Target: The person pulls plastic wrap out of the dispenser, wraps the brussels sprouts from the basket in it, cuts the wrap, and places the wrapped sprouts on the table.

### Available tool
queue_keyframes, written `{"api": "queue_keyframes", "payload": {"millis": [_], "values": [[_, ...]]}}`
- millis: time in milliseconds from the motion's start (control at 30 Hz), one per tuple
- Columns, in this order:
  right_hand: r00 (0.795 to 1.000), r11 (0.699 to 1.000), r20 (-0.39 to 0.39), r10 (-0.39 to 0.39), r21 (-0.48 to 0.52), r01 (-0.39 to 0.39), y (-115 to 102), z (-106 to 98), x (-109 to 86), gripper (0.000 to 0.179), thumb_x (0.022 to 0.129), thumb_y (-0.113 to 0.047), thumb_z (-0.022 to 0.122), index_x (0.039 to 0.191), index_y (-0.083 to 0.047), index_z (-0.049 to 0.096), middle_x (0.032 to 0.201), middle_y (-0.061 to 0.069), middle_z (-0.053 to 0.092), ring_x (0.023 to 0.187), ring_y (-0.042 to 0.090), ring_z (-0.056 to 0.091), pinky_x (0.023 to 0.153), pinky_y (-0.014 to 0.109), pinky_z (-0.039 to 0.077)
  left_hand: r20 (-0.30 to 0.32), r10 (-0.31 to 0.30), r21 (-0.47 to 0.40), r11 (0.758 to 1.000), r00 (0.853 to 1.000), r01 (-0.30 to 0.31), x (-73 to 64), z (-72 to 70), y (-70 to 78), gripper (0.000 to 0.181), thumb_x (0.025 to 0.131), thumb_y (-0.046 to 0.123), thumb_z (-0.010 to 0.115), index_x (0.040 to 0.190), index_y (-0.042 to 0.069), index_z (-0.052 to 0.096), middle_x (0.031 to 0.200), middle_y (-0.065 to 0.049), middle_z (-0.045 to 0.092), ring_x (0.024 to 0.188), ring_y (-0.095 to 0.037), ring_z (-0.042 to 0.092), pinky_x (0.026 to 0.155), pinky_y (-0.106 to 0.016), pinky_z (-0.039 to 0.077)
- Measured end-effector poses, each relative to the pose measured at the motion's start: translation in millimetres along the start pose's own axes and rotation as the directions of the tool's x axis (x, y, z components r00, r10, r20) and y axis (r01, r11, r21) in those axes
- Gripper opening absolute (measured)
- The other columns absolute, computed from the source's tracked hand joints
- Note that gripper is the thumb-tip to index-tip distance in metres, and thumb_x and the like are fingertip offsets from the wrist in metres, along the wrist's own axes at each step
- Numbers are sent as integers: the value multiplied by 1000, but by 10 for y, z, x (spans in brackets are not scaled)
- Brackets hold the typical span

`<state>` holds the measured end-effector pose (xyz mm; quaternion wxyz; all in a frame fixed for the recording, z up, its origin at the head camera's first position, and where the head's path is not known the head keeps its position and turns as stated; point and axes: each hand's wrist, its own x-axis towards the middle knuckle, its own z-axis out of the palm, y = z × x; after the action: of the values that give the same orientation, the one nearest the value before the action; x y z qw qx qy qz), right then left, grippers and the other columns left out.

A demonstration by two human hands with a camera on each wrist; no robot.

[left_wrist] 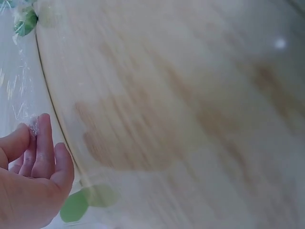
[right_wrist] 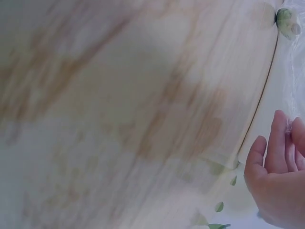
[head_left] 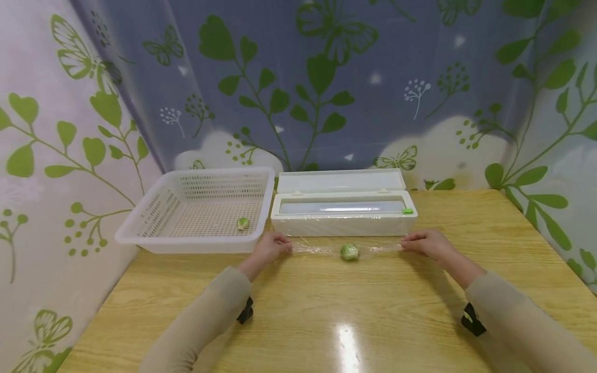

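Observation:
Clear cling film (head_left: 311,248) stretches between both hands, in front of a white film dispenser box. My left hand (head_left: 271,246) pinches the film's left end between thumb and fingers; the left wrist view shows a crumpled bit of film (left_wrist: 33,126) at the fingertips. The right end is pinched by my right hand (head_left: 431,244), with film at its fingertips in the right wrist view too. Midway between the hands, a small green Brussels sprout (head_left: 350,252) sits at the film. The dispenser box (head_left: 342,226) has its lid raised, and film runs from its front.
To the left stands a white perforated basket (head_left: 186,247) with another Brussels sprout (head_left: 243,224) in it. A green slider (head_left: 408,211) sits at the dispenser's right end. The wooden table (head_left: 298,311) meets a patterned curtain (head_left: 289,77) at the back.

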<state>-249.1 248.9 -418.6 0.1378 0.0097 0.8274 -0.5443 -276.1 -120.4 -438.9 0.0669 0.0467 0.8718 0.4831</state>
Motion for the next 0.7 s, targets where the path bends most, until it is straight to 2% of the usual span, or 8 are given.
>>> {"api": "queue_keyframes", "payload": {"millis": [33, 100, 200, 267, 300, 500, 600, 700], "values": [[1000, 1000, 0, 3, 9, -3, -2, -1, 1, 37, 73, -17, 56, 98, 10, 49, 85, 5, 56, 78, 15, 53, 72, 35, 39, 7, 40, -21, 999, 999, -40, 79, 14, -121, 13, 71, 12, 57, 76, -1, 56, 69, -9, 57, 61, -15, 54, 47, -24, 39], [1000, 1000, -10, 0, -15, 0, -10, -2, 3, 37, 72, -18, 57, 97, 9, 50, 86, 6, 55, 76, 14, 53, 72, 34, 39, 13, 26, -20, 999, 1000, -26, 193, 29, -275, 14, 70, 17, 59, 76, 5, 58, 70, -5, 57, 62, -14, 53, 47, -24, 38], [1000, 997, -23, -17, -78, 16, -21, -2, 7, 41, 71, -23, 58, 99, 6, 49, 89, 9, 54, 78, 15, 50, 71, 34, 38, 33, 8, -26, 1000, 999, -7, 185, 29, -282, 24, 69, 22, 60, 84, 4, 55, 76, -6, 57, 64, -15, 53, 49, -25, 40], [999, 993, -19, -49, -104, 46, -30, -5, -3, 44, 71, -26, 58, 101, 5, 48, 96, 13, 50, 82, 19, 46, 71, 34, 37, 44, -84, 4, 996, 995, 84, 9, -17, -18, 34, 70, 18, 59, 96, -2, 49, 86, -12, 55, 71, -19, 52, 55, -29, 42], [998, 992, -18, -64, -114, 61, -35, -8, -12, 47, 70, -27, 58, 103, 4, 47, 99, 14, 48, 85, 20, 44, 71, 34, 37, 57, -106, -8, 994, 993, 106, -21, -19, 23, 40, 70, 19, 59, 99, -5, 45, 88, -14, 54, 73, -22, 52, 57, -31, 42], [987, 980, -27, -161, -125, 156, -83, -58, -117, 54, 72, -30, 55, 111, 4, 39, 112, 22, 37, 97, 33, 37, 77, 41, 32, 101, -101, 56, 994, 990, 96, -370, -140, 394, 48, 75, 19, 54, 108, -11, 37, 96, -22, 48, 85, -29, 47, 67, -34, 41], [983, 976, -30, -180, -128, 174, -117, -99, -167, 55, 73, -31, 54, 113, 3, 37, 113, 21, 36, 98, 33, 36, 78, 44, 30, 138, -41, 118, 993, 990, 25, -447, -174, 396, 48, 76, 24, 51, 106, -11, 38, 96, -21, 47, 87, -30, 44, 70, -34, 39], [981, 974, -20, -195, -122, 191, -157, -140, -202, 54, 73, -30, 54, 114, 1, 36, 113, 21, 36, 99, 32, 36, 79, 45, 29, 178, -8, 107, 994, 984, -11, -471, -189, 352, 46, 75, 27, 52, 104, -7, 41, 97, -17, 47, 89, -27, 44, 73, -34, 37]]}}
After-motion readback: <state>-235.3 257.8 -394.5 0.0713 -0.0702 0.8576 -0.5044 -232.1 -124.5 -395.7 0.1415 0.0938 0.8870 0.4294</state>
